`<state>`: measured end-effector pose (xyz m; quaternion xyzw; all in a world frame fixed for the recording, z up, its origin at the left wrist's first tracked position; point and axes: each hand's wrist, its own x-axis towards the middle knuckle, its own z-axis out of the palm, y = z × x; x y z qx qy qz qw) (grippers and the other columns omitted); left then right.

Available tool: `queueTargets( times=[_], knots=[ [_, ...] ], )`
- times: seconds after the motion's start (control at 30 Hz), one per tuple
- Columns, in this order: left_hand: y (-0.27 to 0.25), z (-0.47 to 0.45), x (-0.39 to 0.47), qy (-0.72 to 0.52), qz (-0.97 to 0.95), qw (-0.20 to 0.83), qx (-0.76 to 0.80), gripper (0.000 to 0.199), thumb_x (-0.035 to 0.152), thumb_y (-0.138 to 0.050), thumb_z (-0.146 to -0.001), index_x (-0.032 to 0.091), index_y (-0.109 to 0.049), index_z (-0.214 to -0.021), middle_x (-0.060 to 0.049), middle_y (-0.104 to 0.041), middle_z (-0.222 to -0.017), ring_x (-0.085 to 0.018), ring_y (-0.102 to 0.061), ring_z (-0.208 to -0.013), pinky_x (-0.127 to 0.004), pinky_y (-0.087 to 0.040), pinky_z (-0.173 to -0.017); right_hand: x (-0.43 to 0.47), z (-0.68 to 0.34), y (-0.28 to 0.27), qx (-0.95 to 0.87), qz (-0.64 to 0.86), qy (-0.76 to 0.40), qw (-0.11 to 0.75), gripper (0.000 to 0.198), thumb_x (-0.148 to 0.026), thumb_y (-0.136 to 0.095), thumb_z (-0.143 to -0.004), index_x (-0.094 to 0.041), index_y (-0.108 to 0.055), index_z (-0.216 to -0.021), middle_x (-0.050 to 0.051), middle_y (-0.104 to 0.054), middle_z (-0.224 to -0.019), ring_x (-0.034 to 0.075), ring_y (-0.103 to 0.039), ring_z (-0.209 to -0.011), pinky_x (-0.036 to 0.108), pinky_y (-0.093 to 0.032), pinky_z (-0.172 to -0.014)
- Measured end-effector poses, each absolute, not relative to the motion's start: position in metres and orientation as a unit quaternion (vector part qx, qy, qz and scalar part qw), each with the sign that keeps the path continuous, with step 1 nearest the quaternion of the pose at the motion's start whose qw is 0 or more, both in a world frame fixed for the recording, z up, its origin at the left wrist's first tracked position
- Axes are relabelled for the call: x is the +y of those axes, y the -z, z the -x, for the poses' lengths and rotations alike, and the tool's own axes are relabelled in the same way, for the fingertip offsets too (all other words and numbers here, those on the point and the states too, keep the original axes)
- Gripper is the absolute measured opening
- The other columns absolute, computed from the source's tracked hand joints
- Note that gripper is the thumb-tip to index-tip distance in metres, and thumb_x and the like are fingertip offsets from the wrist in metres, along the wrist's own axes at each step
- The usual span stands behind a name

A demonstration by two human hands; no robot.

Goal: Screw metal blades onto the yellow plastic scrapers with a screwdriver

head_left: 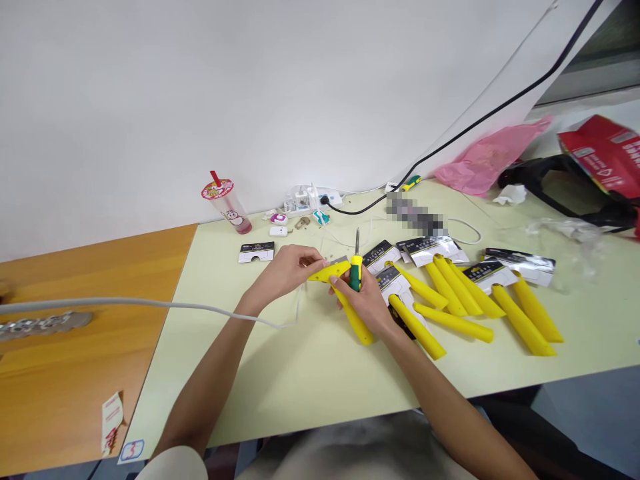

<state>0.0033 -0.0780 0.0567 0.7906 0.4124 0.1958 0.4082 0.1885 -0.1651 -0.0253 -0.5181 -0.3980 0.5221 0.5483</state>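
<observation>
No lettering can be read clearly (even on the blue-bordered sticker (pixel 132 451)).

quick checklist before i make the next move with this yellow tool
1. Left hand on the yellow tool: ok, fingers at its head.
2. Right hand holding both tool and screwdriver: ok, both are in its grasp.
3. Screwdriver tip set against the yellow tool: not ok, it points up and away.
4. Grey cable clear of the left forearm: cannot tell, it crosses in front of it in this view, but touch is unclear.
5. Cup apart from both hands: ok, it stands at the back by the wall.
6. Fasteners in the tool's head tight: cannot tell, too small.
</observation>
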Motion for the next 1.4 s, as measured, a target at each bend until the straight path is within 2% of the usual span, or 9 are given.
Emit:
queueTargets(
  times=[0.17,0.3,0.57,0.67,0.77,0.93,1.23,1.4],
  knots=[
    [-0.063,-0.008,-0.087,-0.217,-0.806,0.378,0.401,0.025,0.038,-0.07,-0.1,0.021,-0.084,-0.087,-0.004,-0.082,-0.09,-0.021,-0.07,-0.085,-0.032,-0.051,-0.077,-0.166,-0.186,0.025,-0.364,0.53,-0.524,0.559,0.063,-0.071,-0.093,-0.074,-0.027,-0.051,-0.09,-0.003,-0.074,-0.071,0.016,-0.062,-0.047,0.032,-0.053,-0.047],
    [-0.055,-0.01,-0.085,-0.238,-0.796,0.391,0.396,0.023,0.038,-0.073,-0.099,0.022,-0.087,-0.089,-0.004,-0.084,-0.092,-0.021,-0.073,-0.087,-0.031,-0.054,-0.078,-0.166,-0.186,0.024,-0.354,0.532,-0.522,0.565,0.063,-0.069,-0.096,-0.071,-0.026,-0.053,-0.089,-0.003,-0.073,-0.072,0.016,-0.062,-0.048,0.031,-0.053,-0.046],
    [-0.044,-0.007,-0.072,-0.211,-0.73,0.527,0.38,0.028,0.042,-0.086,-0.089,0.021,-0.089,-0.107,-0.008,-0.086,-0.104,-0.023,-0.079,-0.093,-0.034,-0.063,-0.086,-0.167,-0.188,0.02,-0.359,0.517,-0.527,0.571,0.054,-0.065,-0.092,-0.08,-0.027,-0.055,-0.09,-0.004,-0.073,-0.075,0.017,-0.064,-0.049,0.033,-0.055,-0.049],
    [-0.043,-0.007,-0.071,-0.218,-0.73,0.514,0.394,0.026,0.04,-0.087,-0.088,0.02,-0.089,-0.104,-0.007,-0.085,-0.096,-0.022,-0.078,-0.087,-0.033,-0.063,-0.081,-0.167,-0.188,0.02,-0.353,0.515,-0.53,0.574,0.054,-0.066,-0.092,-0.078,-0.028,-0.056,-0.092,-0.004,-0.073,-0.077,0.018,-0.065,-0.05,0.036,-0.058,-0.05],
    [-0.044,-0.007,-0.072,-0.226,-0.739,0.493,0.4,0.025,0.041,-0.086,-0.089,0.02,-0.089,-0.102,-0.006,-0.084,-0.09,-0.021,-0.077,-0.083,-0.032,-0.062,-0.077,-0.166,-0.187,0.021,-0.351,0.51,-0.528,0.581,0.057,-0.065,-0.095,-0.076,-0.028,-0.054,-0.092,-0.002,-0.073,-0.079,0.022,-0.072,-0.062,0.037,-0.06,-0.051],
    [-0.049,-0.004,-0.075,-0.217,-0.779,0.454,0.376,0.021,0.039,-0.079,-0.095,0.022,-0.088,-0.106,-0.005,-0.085,-0.102,-0.02,-0.077,-0.091,-0.032,-0.06,-0.085,-0.166,-0.187,0.024,-0.345,0.508,-0.523,0.591,0.062,-0.06,-0.1,-0.07,-0.028,-0.051,-0.089,-0.003,-0.068,-0.078,0.03,-0.081,-0.084,0.034,-0.06,-0.047],
    [-0.049,-0.004,-0.075,-0.21,-0.776,0.463,0.375,0.023,0.041,-0.081,-0.094,0.021,-0.087,-0.104,-0.005,-0.083,-0.097,-0.02,-0.074,-0.088,-0.032,-0.057,-0.082,-0.167,-0.186,0.024,-0.337,0.483,-0.538,0.603,0.057,-0.058,-0.098,-0.075,-0.028,-0.051,-0.089,-0.005,-0.062,-0.078,0.029,-0.08,-0.081,0.035,-0.062,-0.047],
    [-0.05,-0.005,-0.077,-0.213,-0.768,0.475,0.374,0.032,0.05,-0.084,-0.091,0.02,-0.086,-0.102,-0.007,-0.082,-0.094,-0.021,-0.074,-0.087,-0.033,-0.058,-0.079,-0.168,-0.187,0.026,-0.341,0.486,-0.536,0.6,0.058,-0.059,-0.097,-0.076,-0.029,-0.05,-0.092,-0.003,-0.066,-0.08,0.03,-0.08,-0.083,0.036,-0.063,-0.047]
  ],
)
